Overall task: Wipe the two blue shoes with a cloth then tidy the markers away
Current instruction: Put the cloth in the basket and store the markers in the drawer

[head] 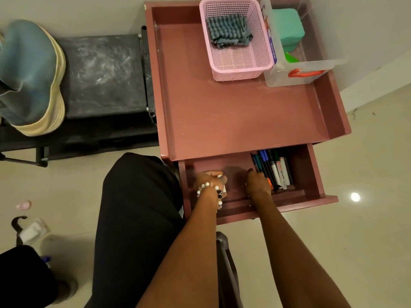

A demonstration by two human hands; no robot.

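While both arms reach into the open drawer (311, 174) of a maroon side table (233, 112), the left hand (210, 181), a beaded bracelet (211, 191) at its wrist, is curled around something small and pale that its fingers mostly hide; what it holds cannot be made out. The right hand (256, 183) lies knuckles-up just beside the markers (274, 168), its fingers bent under and hidden, so whether it grips one cannot be told. The markers lie bunched in the drawer's right part, their near ends partly covered by that hand. On the tabletop, a striped cloth (229, 31) sits crumpled in a pink basket (240, 65), beside a clear plastic box (304, 72) whose contents are blurred through its walls. One blue shoe (29, 72) with a pale sole rests on a black bench (102, 74) at left, cut off by the frame edge.
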